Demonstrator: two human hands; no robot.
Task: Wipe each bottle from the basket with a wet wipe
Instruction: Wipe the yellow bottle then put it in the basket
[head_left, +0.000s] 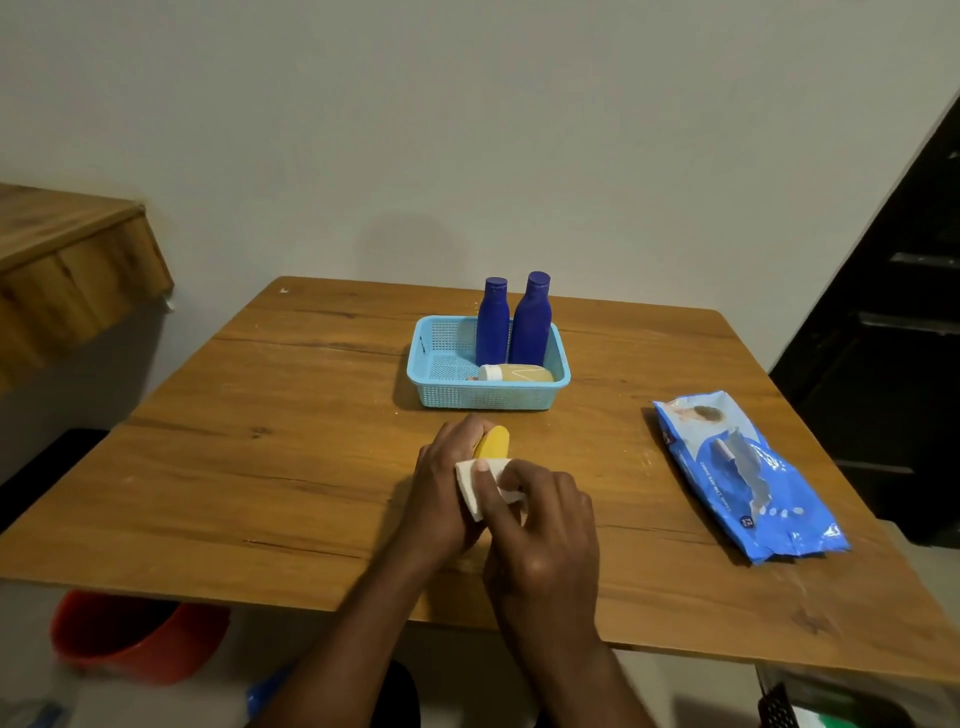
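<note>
Over the middle of the wooden table (270, 467), my left hand (447, 488) grips a yellow bottle (493, 442), of which only the rounded end shows above my fingers. My right hand (540, 525) presses a folded white wet wipe (475, 486) against the bottle's side. Behind them stands a light blue mesh basket (441, 384). Two dark blue bottles (492, 325) (531, 322) stand upright at its back. A small beige bottle with a white cap (517, 373) lies on its side at the basket's front.
A blue pack of wet wipes (748, 478) lies flat on the table's right side. A red bucket (130, 639) sits on the floor under the near left edge. A wooden shelf (67, 270) juts out at the left, and a dark doorway (893, 338) stands at the right.
</note>
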